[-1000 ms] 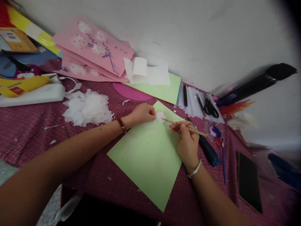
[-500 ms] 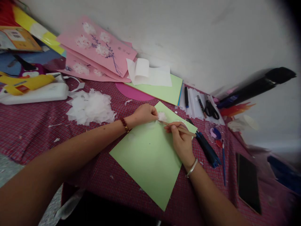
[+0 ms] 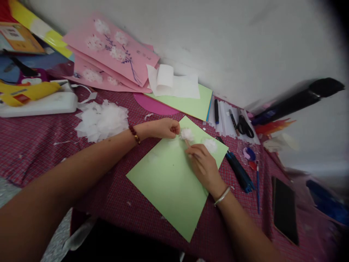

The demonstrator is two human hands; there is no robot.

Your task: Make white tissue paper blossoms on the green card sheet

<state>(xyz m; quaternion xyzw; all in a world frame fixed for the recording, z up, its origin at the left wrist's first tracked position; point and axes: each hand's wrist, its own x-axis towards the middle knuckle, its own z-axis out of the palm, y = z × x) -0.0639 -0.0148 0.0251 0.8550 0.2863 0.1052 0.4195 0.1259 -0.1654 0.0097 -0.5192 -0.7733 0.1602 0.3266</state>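
Observation:
A light green paper sheet (image 3: 171, 182) lies on the red checked cloth. Near its far corner sits a white tissue tuft (image 3: 187, 134), and a second white tuft (image 3: 210, 145) lies to its right. My left hand (image 3: 163, 128) is closed in a pinch right beside the first tuft. My right hand (image 3: 203, 165) is closed round a thin wooden stick (image 3: 188, 144), whose tip touches the first tuft; most of the stick is hidden under the fingers.
A pile of white tissue pieces (image 3: 100, 120) lies at the left. Pink flower cards (image 3: 114, 54) and coloured sheets lean on the wall. Pens, scissors (image 3: 244, 125), a blue brush (image 3: 257, 189) and a black phone (image 3: 285, 209) lie at the right.
My right hand has slid left and forward with the stick, now steeper and mostly hidden. The second white tuft, covered before, now shows. My left hand stayed by the first tuft.

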